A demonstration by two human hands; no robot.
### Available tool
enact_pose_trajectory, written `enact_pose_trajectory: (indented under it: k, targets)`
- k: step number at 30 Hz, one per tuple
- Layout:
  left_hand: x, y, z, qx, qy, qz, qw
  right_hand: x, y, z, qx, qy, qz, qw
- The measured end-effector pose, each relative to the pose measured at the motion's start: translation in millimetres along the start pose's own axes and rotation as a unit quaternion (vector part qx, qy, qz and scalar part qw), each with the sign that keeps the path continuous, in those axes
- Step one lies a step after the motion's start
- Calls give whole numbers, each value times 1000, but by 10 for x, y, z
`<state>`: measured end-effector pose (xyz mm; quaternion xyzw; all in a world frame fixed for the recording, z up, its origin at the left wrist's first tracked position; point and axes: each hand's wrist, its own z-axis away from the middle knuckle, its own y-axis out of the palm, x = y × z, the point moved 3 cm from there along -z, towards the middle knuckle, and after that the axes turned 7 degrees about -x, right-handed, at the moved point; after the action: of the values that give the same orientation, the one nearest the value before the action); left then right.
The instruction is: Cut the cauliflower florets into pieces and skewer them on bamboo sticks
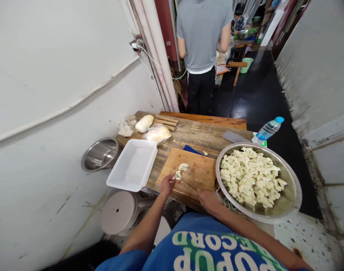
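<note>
My left hand (167, 185) is at the left front edge of the wooden cutting board (201, 167), its fingers closed on a small piece of cauliflower (178, 175). Another cauliflower piece (184, 166) lies just beyond it on the board. My right hand (208, 199) is wrapped round the handle of a knife (189, 184), whose thin blade points left toward the piece in my left hand. To the right stands a large metal bowl (296, 192) heaped with cauliflower florets (251, 175).
On the wooden table (194, 133) are a white plastic tray (115, 180), napa cabbages (145, 123), a cleaver (235, 137), a blue cloth (192, 149) and a water bottle (269, 128). A steel pot (100, 154) and a stool (118, 212) are at left. A person (204, 35) stands beyond the table.
</note>
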<state>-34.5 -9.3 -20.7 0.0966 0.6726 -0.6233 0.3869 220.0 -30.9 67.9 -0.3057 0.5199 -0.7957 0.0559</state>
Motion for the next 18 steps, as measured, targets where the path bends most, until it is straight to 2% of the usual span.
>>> enact_pose_trajectory:
  k: [9,18]
  targets:
    - [-130,-9,1,3,9,-20,1000,50,-45,5,-2,-11,49,999]
    - [-199,-11,-61,-2,3,-65,998,118,-33,-91,-15,9,44,999]
